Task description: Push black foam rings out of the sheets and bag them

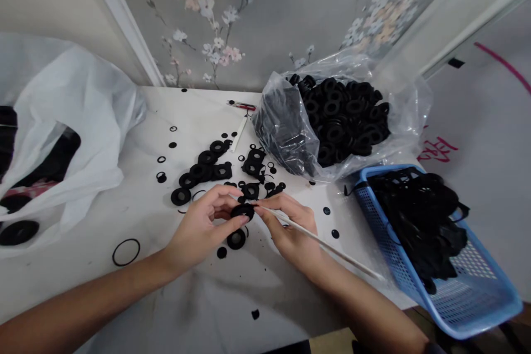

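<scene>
Near the middle of the white table (186, 293), my left hand (203, 227) pinches a black rubber ring (243, 211) between thumb and fingers. My right hand (292, 227) is closed on a long thin white stick (332, 249), which slants down to the right over the forearm. The right fingertips meet the ring's right edge; whatever small tip is there is too small to make out. Just below the held ring lies another black ring (236, 239). A row of black rings (201, 170) runs up and away behind my left hand, with square-edged black pieces (254, 163) beside it.
A clear plastic bag (282, 121) full of black rings stands at the back right. Right of it is a blue basket (477, 310) holding black scraps. A white bag (91, 99) with black items is at left. A red cutter (241, 105) and a white strip (238, 134) lie behind.
</scene>
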A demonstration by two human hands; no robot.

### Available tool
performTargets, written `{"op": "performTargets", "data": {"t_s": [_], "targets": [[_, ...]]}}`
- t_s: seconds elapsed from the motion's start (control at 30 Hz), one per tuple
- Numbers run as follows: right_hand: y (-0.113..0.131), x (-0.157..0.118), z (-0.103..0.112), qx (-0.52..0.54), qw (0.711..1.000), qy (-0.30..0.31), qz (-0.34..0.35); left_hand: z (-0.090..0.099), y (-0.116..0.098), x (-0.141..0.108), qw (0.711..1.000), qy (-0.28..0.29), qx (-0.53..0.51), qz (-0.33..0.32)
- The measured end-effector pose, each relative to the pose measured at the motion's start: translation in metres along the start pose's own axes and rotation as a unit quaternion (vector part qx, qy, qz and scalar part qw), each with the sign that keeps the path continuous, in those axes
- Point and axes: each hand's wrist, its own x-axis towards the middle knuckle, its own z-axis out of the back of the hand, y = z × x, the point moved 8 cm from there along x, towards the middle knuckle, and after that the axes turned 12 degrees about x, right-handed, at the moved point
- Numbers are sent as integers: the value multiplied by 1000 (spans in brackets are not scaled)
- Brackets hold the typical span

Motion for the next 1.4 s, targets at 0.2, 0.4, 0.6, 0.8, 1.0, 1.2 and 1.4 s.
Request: {"op": "performTargets", "data": {"t_s": [0.2,0.4,0.6,0.8,1.0,1.2,1.4], "targets": [[1,7,12,-84,995,-53,22,-4,-9,-12,994,21,-4,-104],[-10,11,27,-91,992,-91,5,7,-17,-13,976,-56,44,-204],[-26,17,35,-75,992,-84,-49,19,-32,-21,975,-84,5,-206],[-11,11,24,18,998,-48,-45,20,-25,-12,988,-70,53,-128],[-5,0,-1,140,985,18,-98,18,-23,-13,985,-65,102,-124],[-3,-4,-17,194,975,37,-104,10,-35,-16,947,-78,192,-247],[-9,-7,-15,222,968,-18,-119,4,-39,-18,935,-57,204,-285]]}}
